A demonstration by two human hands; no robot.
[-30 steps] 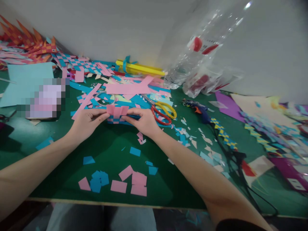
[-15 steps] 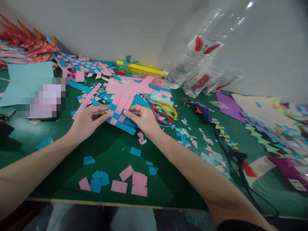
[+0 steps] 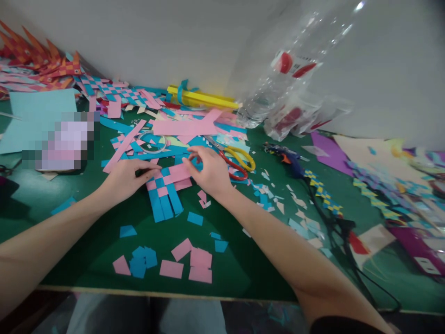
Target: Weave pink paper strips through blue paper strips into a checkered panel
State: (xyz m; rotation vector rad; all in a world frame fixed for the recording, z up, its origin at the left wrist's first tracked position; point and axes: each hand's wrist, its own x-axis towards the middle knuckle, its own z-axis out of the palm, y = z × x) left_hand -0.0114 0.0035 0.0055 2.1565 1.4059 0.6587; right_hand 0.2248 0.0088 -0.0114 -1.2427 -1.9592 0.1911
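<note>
Between my hands is a small woven piece of pink and blue paper strips [image 3: 162, 182]. Its loose blue ends point toward me and its pink ends run to the right. My left hand [image 3: 127, 180] pinches the weave's upper left edge between thumb and fingers. At the other side, my right hand [image 3: 211, 172] is closed at the end of a pink strip; its fingertips partly cover it. Just beyond lie a clear ring of tape [image 3: 152, 142] and a large pink paper strip [image 3: 177, 127]. Scissors with red and yellow handles [image 3: 239, 162] lie beside my right hand.
Pink and blue paper scraps [image 3: 172, 268] lie near the front edge of the green table [image 3: 243, 273]. A glue gun [image 3: 290, 157] with a black cable is at right. Behind it leans a clear plastic bottle [image 3: 278, 79]. A blurred-out phone-like object [image 3: 66, 144] lies left.
The woven piece has been turned: its blue ends now face me, and the pink strips that pointed away now point right. My right hand has shifted slightly up and right.
</note>
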